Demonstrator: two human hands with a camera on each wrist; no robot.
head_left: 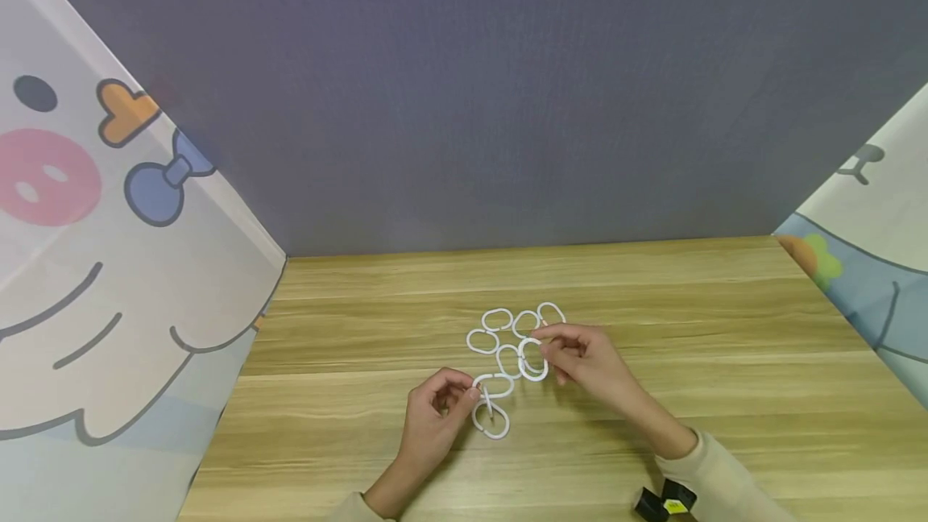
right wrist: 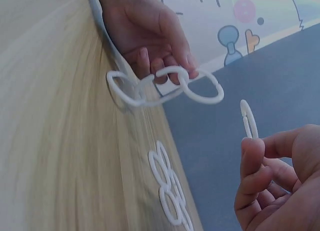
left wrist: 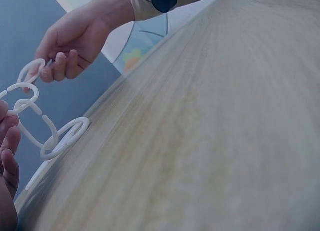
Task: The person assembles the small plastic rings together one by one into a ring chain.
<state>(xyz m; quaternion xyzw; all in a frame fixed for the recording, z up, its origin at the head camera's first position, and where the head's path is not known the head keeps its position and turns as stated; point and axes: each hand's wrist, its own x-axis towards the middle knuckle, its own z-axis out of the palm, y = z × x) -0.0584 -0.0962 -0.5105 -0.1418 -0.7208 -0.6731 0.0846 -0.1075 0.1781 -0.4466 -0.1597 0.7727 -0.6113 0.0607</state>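
Your left hand (head_left: 431, 419) pinches a short chain of white plastic links (head_left: 488, 401) between thumb and fingers, lifting part of it above the worktop (head_left: 348, 393); its hooked-together loops hang beside the fingertips. Your right hand (head_left: 589, 358) pinches a single white link (right wrist: 253, 122) between thumb and forefinger, raised and well apart from that chain. More white links (head_left: 513, 321) lie in a loose cluster on the worktop just beyond your hands; whether any are joined, you cannot tell. A black device (head_left: 652, 505) with a yellow label sits at your right sleeve (head_left: 714, 474).
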